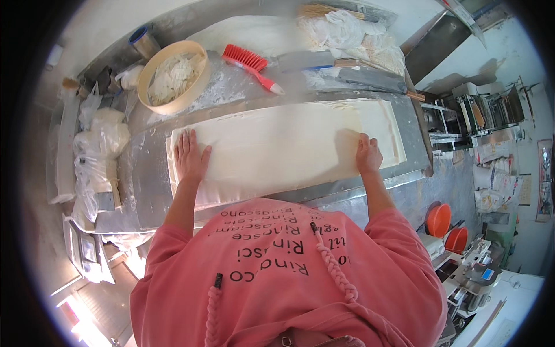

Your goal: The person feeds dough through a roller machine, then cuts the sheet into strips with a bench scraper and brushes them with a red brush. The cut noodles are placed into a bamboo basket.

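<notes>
A long, pale sheet of dough (277, 147), stacked in layers, lies across the metal worktable. My left hand (191, 156) rests flat on its left end with the fingers stretched out. Near the right end, my right hand (368, 154) is closed, its bent fingers gripping the dough; the fingertips are partly hidden. Layered edges show beyond that hand at the right end. Behind the sheet lies a red brush (247, 62) with a red handle, touched by neither hand.
A round sieve (173, 78) holding dough scraps stands at the back left, near a metal cylinder (144, 41). Two wide-bladed knives (370, 79) lie at the back right, by a white cloth bundle (338, 29). Plastic bags (101, 144) crowd the left edge. Orange basins (438, 220) stand beyond the table.
</notes>
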Demonstrator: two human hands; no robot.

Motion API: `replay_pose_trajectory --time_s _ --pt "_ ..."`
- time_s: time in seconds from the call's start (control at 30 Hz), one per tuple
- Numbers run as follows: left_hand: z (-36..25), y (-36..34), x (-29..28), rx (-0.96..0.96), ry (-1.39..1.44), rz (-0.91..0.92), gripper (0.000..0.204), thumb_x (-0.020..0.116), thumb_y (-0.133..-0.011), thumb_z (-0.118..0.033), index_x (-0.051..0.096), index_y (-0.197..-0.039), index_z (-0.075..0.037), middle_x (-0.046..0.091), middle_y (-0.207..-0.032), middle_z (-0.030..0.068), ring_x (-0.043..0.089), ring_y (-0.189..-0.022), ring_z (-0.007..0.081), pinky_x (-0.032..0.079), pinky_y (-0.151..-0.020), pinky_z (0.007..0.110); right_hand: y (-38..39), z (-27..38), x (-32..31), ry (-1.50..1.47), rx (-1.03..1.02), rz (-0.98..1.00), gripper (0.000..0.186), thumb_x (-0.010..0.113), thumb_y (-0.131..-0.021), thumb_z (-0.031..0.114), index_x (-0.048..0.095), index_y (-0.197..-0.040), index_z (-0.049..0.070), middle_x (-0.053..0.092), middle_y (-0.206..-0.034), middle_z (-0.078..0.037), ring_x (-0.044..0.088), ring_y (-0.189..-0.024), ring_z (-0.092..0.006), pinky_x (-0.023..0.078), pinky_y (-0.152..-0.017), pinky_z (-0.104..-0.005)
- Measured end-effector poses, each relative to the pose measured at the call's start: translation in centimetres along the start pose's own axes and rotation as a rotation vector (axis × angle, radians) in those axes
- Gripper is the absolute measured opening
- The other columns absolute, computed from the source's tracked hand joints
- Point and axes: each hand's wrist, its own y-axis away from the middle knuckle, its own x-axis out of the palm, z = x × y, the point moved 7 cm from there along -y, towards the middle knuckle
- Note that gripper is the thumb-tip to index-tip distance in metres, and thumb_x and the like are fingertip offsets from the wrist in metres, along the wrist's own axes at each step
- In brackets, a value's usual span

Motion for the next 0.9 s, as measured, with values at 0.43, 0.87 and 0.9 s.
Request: replay_pose_trajectory --time_s 0.43,0.87,0.9 --pt "-8.6 4.5 0.6 0.111 0.022 0.029 0.072 0.052 -0.082 -0.038 0.023 -0.142 -0.011 0.020 -0.147 0.0141 0.015 -0.137 0.0300 0.010 -0.109 0.048 -5.4 5.1 1.9 0.043 -0.565 -0.070 0.062 0.052 -0.084 0.038 0.033 -0.138 0.017 0.023 -0.146 -0.012 0.016 -0.137 -0.0276 0.012 -0.106 -0.0572" --pt "-14.5 7.5 0.4 -0.121 0.092 0.066 0.071 0.056 -0.081 -0.036 0.026 -0.140 -0.009 0.019 -0.147 0.0143 0.013 -0.137 0.0278 0.010 -0.111 0.045 -31.2 -20.3 2.3 0.329 -0.234 -0.076 0.058 0.072 -0.066 0.039 0.048 -0.111 0.011 0.058 -0.106 -0.011 0.054 -0.102 -0.0309 0.042 -0.086 -0.0426" --pt "-14.9 7.6 0.2 -0.108 0.091 0.059 0.071 0.055 -0.081 -0.036 0.026 -0.140 -0.009 0.019 -0.147 0.0144 0.014 -0.137 0.0280 0.011 -0.111 0.044 -31.7 -20.0 2.3 0.315 -0.263 -0.084 0.057 0.071 -0.067 0.035 0.047 -0.113 0.012 0.059 -0.105 -0.011 0.054 -0.101 -0.0313 0.043 -0.084 -0.0429"
